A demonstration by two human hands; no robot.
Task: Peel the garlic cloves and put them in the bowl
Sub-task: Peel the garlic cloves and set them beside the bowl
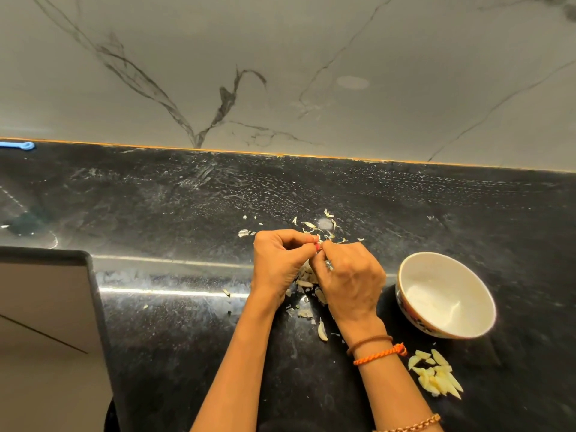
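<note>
My left hand and my right hand meet above the black counter, fingertips pinched together on a small garlic clove that is mostly hidden between them. Loose pale skins lie under and around the hands. A white bowl with a patterned outside stands to the right of my right hand and looks empty. Several peeled yellowish cloves lie in a heap on the counter in front of the bowl.
More skin flakes are scattered behind the hands. A grey slab with a dark rim fills the lower left. A blue object lies at the far left by the marble wall.
</note>
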